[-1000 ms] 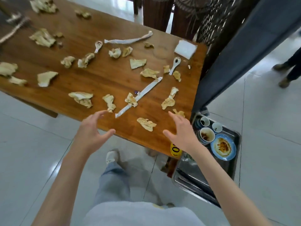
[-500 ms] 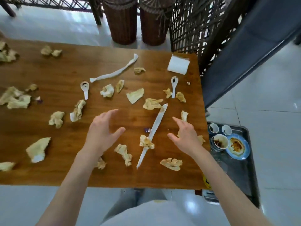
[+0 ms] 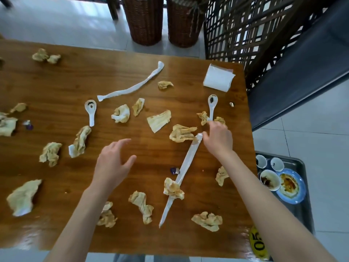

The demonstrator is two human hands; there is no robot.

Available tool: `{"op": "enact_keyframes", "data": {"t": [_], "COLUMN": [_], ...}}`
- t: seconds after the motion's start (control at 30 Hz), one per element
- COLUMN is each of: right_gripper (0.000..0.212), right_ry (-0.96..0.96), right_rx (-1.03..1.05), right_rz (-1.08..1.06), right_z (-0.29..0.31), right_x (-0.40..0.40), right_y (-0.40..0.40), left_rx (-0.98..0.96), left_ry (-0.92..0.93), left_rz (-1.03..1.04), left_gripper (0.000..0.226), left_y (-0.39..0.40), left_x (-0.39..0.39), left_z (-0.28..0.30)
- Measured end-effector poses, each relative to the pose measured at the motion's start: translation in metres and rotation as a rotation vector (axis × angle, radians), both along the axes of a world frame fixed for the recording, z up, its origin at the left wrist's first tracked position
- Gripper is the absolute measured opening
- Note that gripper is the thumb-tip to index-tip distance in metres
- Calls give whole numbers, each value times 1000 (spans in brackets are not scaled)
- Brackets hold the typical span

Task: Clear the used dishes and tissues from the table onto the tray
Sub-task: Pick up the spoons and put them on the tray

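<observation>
two wicker baskets [image 3: 163,19], dark lattice screen [image 3: 243,33]

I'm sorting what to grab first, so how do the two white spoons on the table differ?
The left spoon lies alone on bare wood, away from both hands; the right spoon has its handle end at the right hand, with crumpled tissues on either side. The left spoon looks shorter and broader, the right spoon slimmer with a longer handle. Both are white, lie bowl-up pointing away from the person, and carry dark residue in the bowl.
</observation>
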State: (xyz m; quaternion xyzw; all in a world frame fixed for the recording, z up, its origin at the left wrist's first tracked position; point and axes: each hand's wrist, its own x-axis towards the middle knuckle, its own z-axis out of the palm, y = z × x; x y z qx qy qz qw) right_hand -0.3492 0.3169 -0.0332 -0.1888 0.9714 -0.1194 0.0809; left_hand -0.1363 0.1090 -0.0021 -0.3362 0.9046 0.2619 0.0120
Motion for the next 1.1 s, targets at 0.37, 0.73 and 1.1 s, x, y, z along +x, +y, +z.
{"op": "enact_keyframes", "data": {"t": [0.37,0.73,1.1], "right_gripper": [30,34,31], "right_ry": [12,-15,-190], "right_rx": [-20,-124,-388], "right_rz": [-165,-433,-604], "right_z": [-29,-30,10], "right_x": [-55,-57,-14], "right_y": [-18,-29,-43], "left_rx": [4,-1,-21], "left_ry": [53,54,92], "left_rz": [-6,24,192], "left_gripper": [48,49,39], "left_y": [-25,-39,-79], "left_x": [5,10,30], "left_z": [-20,-19,-17]}}
